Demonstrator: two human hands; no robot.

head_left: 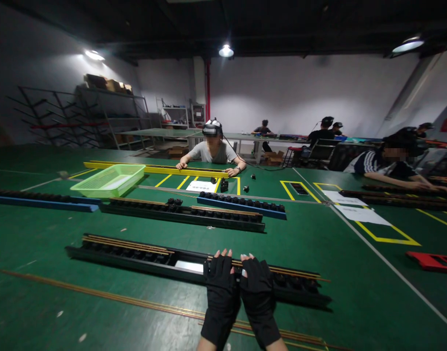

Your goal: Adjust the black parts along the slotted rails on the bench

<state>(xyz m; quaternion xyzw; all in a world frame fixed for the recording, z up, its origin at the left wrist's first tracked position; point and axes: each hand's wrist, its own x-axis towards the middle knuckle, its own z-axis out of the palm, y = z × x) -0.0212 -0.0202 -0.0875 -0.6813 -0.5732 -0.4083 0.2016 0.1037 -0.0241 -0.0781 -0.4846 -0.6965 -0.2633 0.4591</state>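
1. Settling the thin rods (296,273) onto the small black blocks (294,283) seems to be the step in hand, judging by how they are laid in the black trough (135,266).
2. The left hand (221,282) and the right hand (258,282) are set side by side, palms down, over the trough's middle. The fingers are stretched forward and slightly parted; whether a rod is pinched under either hand cannot be told.
3. The trough is placed beneath both hands and is extended to either side of them. Just left of the left hand, a white patch (189,266) is left uncovered in it; farther left, another set of rods (124,245) is laid.
4. Pressure is best shared evenly between the hands, since thin rods would probably be bowed or rolled by a push at one spot.
5. The rod ends to the right of the right hand should be checked for line, as uneven tips could easily be missed.
6. The loose rods (135,300) on the table (355,312), passing below the wrists, should be kept from being dragged by the forearms.
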